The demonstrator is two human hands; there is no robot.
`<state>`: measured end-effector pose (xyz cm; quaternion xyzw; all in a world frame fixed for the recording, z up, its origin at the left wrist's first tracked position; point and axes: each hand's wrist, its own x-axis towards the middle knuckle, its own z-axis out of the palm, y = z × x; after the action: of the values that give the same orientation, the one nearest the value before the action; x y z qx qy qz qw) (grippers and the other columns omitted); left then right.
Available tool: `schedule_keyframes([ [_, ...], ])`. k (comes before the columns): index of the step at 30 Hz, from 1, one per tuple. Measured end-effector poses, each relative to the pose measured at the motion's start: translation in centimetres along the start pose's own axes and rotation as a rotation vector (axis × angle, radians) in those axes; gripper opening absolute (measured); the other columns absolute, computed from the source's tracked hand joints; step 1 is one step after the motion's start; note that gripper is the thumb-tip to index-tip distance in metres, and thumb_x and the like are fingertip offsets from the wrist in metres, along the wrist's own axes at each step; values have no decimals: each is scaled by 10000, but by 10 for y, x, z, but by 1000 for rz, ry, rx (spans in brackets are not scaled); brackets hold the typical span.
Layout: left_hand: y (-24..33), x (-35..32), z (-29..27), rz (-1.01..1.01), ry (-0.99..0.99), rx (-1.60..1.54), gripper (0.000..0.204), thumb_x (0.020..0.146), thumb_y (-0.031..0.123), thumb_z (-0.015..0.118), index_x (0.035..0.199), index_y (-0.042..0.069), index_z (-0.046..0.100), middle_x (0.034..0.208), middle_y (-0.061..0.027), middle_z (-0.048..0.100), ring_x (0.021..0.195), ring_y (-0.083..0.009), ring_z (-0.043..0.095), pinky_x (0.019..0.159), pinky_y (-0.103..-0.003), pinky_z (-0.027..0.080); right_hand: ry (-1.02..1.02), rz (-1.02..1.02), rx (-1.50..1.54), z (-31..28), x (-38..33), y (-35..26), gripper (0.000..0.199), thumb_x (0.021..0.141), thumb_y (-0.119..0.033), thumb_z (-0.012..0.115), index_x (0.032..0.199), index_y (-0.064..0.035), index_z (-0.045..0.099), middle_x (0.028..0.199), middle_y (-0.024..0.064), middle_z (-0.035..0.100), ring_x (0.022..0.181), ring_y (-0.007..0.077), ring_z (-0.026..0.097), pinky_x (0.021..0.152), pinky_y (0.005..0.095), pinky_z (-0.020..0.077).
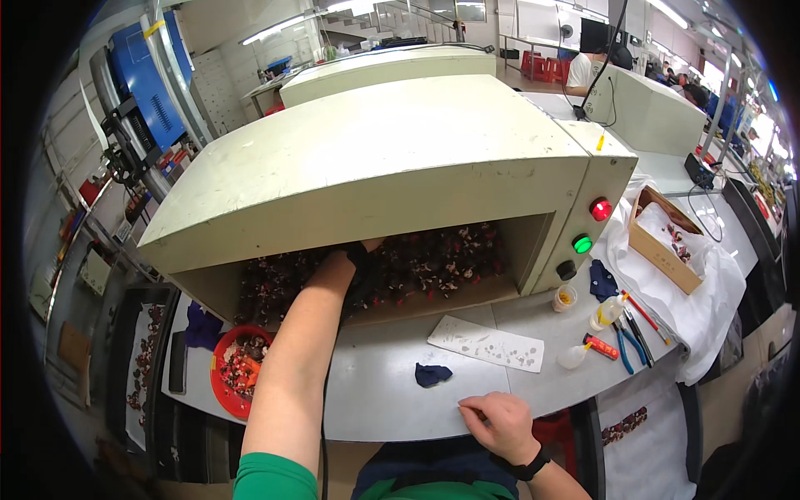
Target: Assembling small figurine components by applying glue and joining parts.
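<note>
My left hand [343,260] reaches into the dark opening of a large cream metal cabinet [392,158], among several small dark red and black parts [433,262] lined up inside. Its fingers are hidden in the shadow, so what they touch does not show. My right hand [497,422] rests on the front edge of the grey worktable [383,392], fingers curled and holding nothing. A crumpled dark blue cloth [432,374] lies just left of that hand.
A red round tray [237,367] of small parts sits at the left. A white perforated card [487,343], squeeze bottles [608,312], pliers [627,342] and a cardboard box [667,242] on white cloth lie to the right. The cabinet bears red [601,209] and green [582,243] buttons. People work at the far back.
</note>
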<state>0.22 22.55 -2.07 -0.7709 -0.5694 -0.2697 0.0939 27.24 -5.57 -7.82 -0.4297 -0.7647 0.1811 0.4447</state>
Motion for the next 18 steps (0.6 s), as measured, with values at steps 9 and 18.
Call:
schedule_keyframes([
  [9,26,-51,-53,-76,-268,-430,268,885,135,620,1120,6,622,961,-149,673,875,-211,638,794,-320,508,-43,150,190,-4,3,-6,77,805,-54,697,875,-52,664,740,80,628,630,215,612,565,309,478],
  [18,139,-219,-124,-474,-616,-1360,264,912,88,607,1147,-15,542,1051,-45,596,964,-105,570,846,-259,489,20,155,521,7,10,-35,384,784,-6,742,1131,-56,586,1049,81,616,879,176,610,724,287,512],
])
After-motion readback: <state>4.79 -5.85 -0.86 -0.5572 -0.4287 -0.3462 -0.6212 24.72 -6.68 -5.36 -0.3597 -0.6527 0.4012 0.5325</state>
